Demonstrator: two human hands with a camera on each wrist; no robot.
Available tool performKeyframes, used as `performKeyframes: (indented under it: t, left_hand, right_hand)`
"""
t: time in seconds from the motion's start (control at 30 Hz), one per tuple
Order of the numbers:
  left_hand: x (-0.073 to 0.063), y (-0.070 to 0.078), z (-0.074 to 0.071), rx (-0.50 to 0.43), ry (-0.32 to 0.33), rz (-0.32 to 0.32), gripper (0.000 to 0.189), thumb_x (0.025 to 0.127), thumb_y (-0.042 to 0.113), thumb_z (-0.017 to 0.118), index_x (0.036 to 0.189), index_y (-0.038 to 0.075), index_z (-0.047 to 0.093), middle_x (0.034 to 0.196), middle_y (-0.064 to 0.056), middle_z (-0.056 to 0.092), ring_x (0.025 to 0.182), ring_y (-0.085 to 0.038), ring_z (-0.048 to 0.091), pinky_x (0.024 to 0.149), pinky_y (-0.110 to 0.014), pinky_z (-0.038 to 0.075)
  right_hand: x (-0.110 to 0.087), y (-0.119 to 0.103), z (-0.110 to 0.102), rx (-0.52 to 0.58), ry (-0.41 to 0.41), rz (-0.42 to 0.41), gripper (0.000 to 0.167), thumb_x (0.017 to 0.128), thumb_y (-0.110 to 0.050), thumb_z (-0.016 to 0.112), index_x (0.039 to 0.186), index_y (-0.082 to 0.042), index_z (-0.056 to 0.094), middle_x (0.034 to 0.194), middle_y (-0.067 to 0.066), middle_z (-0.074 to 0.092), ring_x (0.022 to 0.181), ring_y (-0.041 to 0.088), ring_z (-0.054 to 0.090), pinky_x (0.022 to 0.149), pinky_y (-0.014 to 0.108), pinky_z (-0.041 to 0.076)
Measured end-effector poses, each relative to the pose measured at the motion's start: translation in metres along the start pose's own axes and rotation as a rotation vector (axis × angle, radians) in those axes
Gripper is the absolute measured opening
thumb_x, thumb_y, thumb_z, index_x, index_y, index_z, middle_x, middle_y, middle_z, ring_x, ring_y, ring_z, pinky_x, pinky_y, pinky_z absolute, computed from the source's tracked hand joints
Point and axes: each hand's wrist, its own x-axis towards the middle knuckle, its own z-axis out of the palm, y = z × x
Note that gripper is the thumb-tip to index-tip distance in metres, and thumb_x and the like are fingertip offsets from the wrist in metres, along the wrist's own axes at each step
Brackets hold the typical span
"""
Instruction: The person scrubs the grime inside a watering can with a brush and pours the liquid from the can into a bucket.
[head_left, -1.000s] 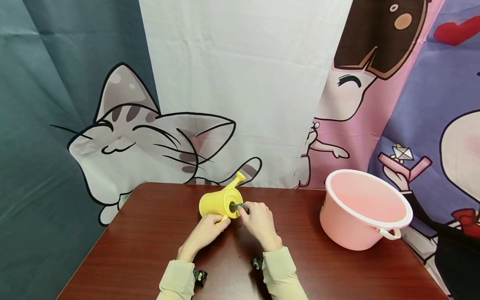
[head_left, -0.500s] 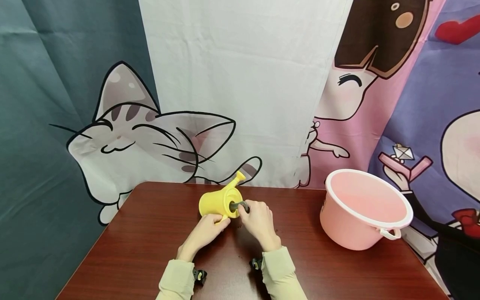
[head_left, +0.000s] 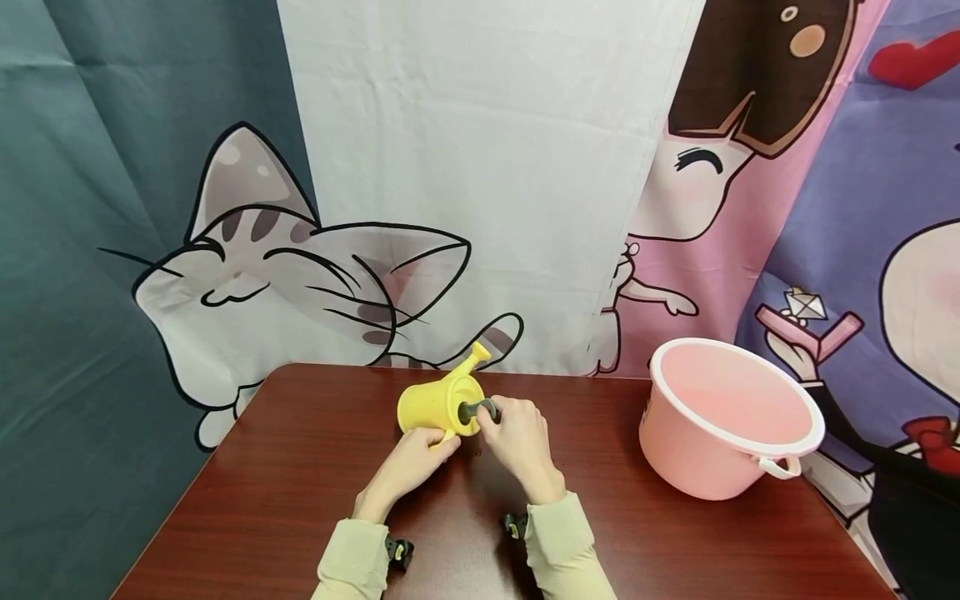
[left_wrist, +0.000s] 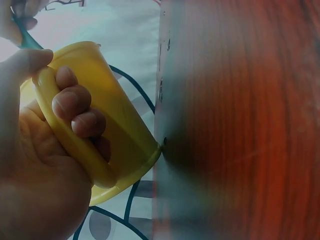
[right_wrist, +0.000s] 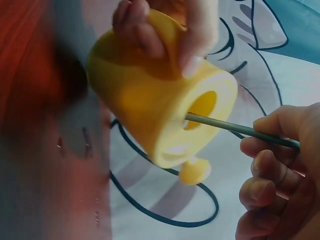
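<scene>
A yellow watering can is tipped on its side over the table, its round opening facing right and its spout pointing up and back. My left hand grips the can's handle, fingers curled through it in the left wrist view. My right hand pinches a thin dark grey-green rod between thumb and fingers. The rod's far end goes into the can's opening and is hidden inside, so its kind cannot be told. In the head view, its near end looks curved by the right hand.
A pink tub with a white rim and side handle stands at the table's right. Small dark specks lie on the brown table near the can. A printed cloth hangs behind the table's back edge.
The right hand and the rod have shifted very slightly at the can's opening. The left hand and the watering can have stayed in place.
</scene>
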Motion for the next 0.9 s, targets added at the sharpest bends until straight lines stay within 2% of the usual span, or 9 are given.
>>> performKeyframes:
  t: [0.3, 0.5, 0.7, 0.9]
  left_hand:
    - [0.0, -0.003, 0.001, 0.001, -0.006, -0.012, 0.046, 0.096, 0.043, 0.06, 0.061, 0.017, 0.046, 0.054, 0.009, 0.037, 0.052, -0.006, 0.035, 0.05, -0.023, 0.031]
    - [0.001, -0.002, 0.0, 0.003, 0.001, 0.001, 0.046, 0.095, 0.044, 0.06, 0.06, 0.017, 0.047, 0.054, 0.009, 0.038, 0.052, -0.006, 0.036, 0.05, -0.023, 0.031]
    - [0.0, -0.002, 0.0, -0.007, -0.015, -0.007, 0.046, 0.096, 0.045, 0.059, 0.061, 0.016, 0.048, 0.054, 0.008, 0.038, 0.052, -0.007, 0.036, 0.05, -0.023, 0.032]
    - [0.0, -0.001, 0.0, -0.008, 0.003, 0.006, 0.047, 0.096, 0.042, 0.06, 0.06, 0.016, 0.046, 0.054, 0.009, 0.037, 0.051, -0.006, 0.036, 0.049, -0.022, 0.031]
  right_hand:
    - [-0.004, 0.008, 0.02, 0.064, -0.117, 0.116, 0.03, 0.091, -0.026, 0.064, 0.062, -0.024, 0.058, 0.05, -0.012, 0.048, 0.048, 0.008, 0.046, 0.046, 0.028, 0.038]
    - [-0.004, 0.008, 0.021, 0.061, -0.101, 0.11, 0.029, 0.092, -0.028, 0.064, 0.063, -0.025, 0.059, 0.05, -0.013, 0.048, 0.049, 0.009, 0.046, 0.048, 0.03, 0.039]
    - [-0.002, 0.004, 0.01, 0.062, -0.089, 0.108, 0.034, 0.089, -0.025, 0.065, 0.058, -0.025, 0.053, 0.05, -0.011, 0.042, 0.049, 0.01, 0.043, 0.045, 0.029, 0.037]
    - [0.001, -0.002, -0.001, 0.039, -0.071, 0.093, 0.036, 0.087, -0.022, 0.066, 0.055, -0.024, 0.048, 0.05, -0.013, 0.036, 0.051, 0.012, 0.041, 0.046, 0.029, 0.035]
